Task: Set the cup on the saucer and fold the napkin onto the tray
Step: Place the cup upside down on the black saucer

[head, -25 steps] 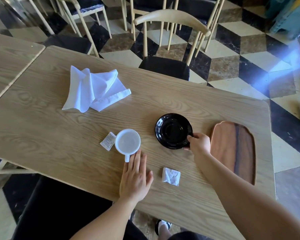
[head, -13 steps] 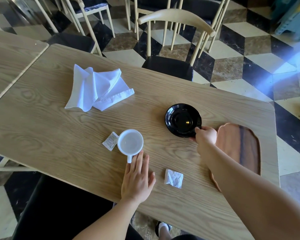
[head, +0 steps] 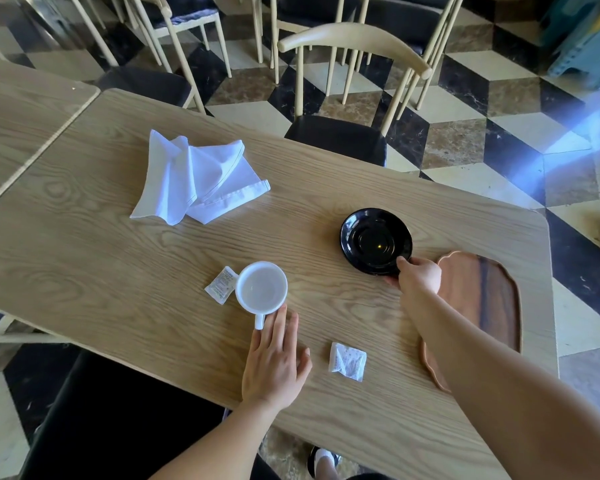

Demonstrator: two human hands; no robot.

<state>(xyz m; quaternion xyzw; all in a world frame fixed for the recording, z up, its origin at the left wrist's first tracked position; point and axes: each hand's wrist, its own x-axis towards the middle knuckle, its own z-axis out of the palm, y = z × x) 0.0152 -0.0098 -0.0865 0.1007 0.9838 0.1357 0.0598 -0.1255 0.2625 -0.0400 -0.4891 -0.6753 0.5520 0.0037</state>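
Note:
A black saucer [head: 374, 239] lies on the wooden table [head: 84, 271], right of centre. My right hand [head: 418, 277] pinches its near rim. A white cup [head: 261, 292] stands upright and empty near the table's middle, handle pointing toward me. My left hand [head: 273, 362] rests flat just behind the cup, fingers apart, fingertips by the handle. A crumpled white napkin [head: 194, 178] lies at the far left. The brown wooden tray [head: 482, 306] sits at the right, partly hidden by my right forearm.
Two small white sachets lie on the table: one [head: 221, 284] left of the cup, one [head: 347, 361] near the front edge. A chair [head: 343, 136] stands across the table. A second table [head: 18, 109] adjoins on the left.
My right hand has slid the saucer away from me and to the right, toward the tray's far corner. The left hand stays by the cup.

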